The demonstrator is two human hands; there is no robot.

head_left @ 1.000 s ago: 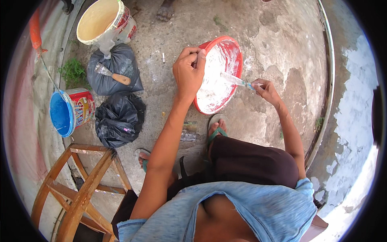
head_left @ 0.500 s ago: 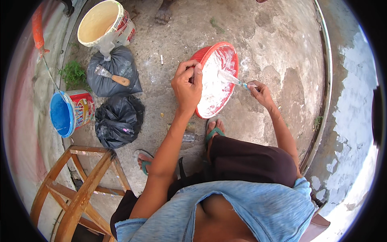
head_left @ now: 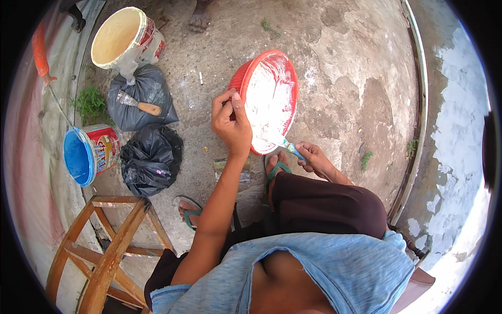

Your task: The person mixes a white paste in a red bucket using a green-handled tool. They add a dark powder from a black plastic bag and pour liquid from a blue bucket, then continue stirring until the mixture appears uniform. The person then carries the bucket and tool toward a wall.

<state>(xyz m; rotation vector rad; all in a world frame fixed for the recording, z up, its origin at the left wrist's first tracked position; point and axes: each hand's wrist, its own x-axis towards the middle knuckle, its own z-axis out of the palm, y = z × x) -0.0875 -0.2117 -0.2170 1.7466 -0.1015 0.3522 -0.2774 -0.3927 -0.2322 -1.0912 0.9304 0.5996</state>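
A red ribbed plastic basin (head_left: 239, 78) is tilted up in front of me, with thick white paste (head_left: 265, 102) coating its inside. My left hand (head_left: 231, 125) grips its left rim, thumb over the edge and fingers curled behind. In my right hand (head_left: 316, 161) is the blue-green handle of a putty knife (head_left: 293, 149). Its blade dips into the paste at the basin's near lower edge and is partly lost in the white.
At the left stand a cream bucket (head_left: 151, 44), a blue-lined bucket (head_left: 104, 149) and two black plastic bags (head_left: 151, 157), one bearing a wooden-handled scraper (head_left: 149, 108). A wooden frame (head_left: 112, 251) stands near left. Another person's bare foot (head_left: 199, 21) shows at the far edge.
The putty knife has moved from the basin's right side down to its near edge, my right hand coming toward me. My left hand keeps its hold on the rim.
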